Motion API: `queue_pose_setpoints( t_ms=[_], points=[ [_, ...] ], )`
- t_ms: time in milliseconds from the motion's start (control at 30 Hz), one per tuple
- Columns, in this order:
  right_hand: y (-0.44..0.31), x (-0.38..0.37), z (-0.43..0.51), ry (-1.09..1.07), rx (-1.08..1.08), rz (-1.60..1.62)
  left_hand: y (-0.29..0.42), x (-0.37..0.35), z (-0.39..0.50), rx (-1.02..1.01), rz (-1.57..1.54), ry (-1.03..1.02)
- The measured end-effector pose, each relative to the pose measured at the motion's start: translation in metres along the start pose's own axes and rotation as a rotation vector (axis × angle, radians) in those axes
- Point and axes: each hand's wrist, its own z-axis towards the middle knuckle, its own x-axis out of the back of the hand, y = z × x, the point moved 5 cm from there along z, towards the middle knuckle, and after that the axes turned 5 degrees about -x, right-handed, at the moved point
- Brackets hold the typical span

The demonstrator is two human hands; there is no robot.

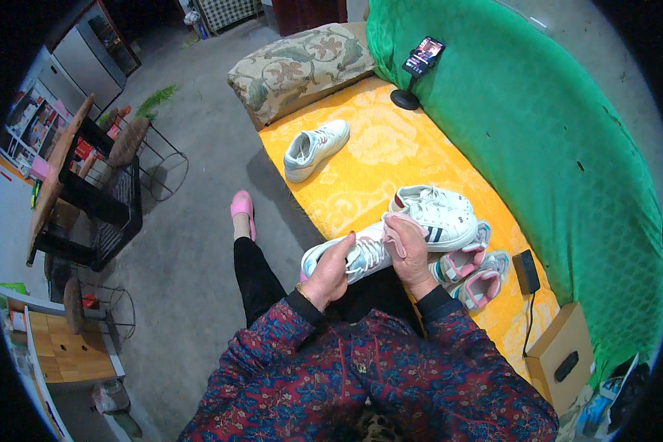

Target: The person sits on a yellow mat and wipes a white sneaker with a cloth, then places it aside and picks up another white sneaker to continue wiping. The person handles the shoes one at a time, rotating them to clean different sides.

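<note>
My left hand point(328, 274) grips a white lace-up sneaker point(367, 251) near its heel opening, thumb at the collar. A folded pink cloth point(396, 237) is in my right hand point(411, 255), pressed against the toe of that sneaker, whose toe it hides. Just beyond my right hand lies a pair of white sneakers point(447, 221) with dark stripes on one side. Beside them, partly behind my right wrist, sit grey-and-white sneakers with pink linings point(478, 288). A single white sneaker point(316, 150) stands apart, farther off on the yellow sofa cover point(381, 138).
A phone on a black stand point(422, 58) leans near the green-draped backrest point(503, 110). At right are a black power adapter with cable point(526, 272) and a cardboard box point(563, 353). A patterned armrest point(309, 66) bounds the far end. Leftward are a wooden table point(61, 149) and stools point(130, 141).
</note>
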Motion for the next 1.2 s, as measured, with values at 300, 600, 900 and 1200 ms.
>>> queue_pose_setpoints(
  t_ms=[300,600,900,1200],
  points=[
    [-0.032,-0.015,-0.011,-0.107,-0.161,0.217,-0.006,0.011,0.005,-0.111,0.006,0.106],
    [-0.009,0.013,0.011,-0.055,-0.386,0.559,-0.015,0.001,-0.014,0.083,-0.099,0.137],
    [-0.020,0.005,-0.004,-0.161,0.084,-0.198,-0.015,-0.009,-0.020,0.073,-0.064,0.173],
    [-0.046,-0.009,-0.030,-0.353,-0.398,0.563,-0.009,-0.007,-0.025,0.008,-0.034,0.193]
  ],
)
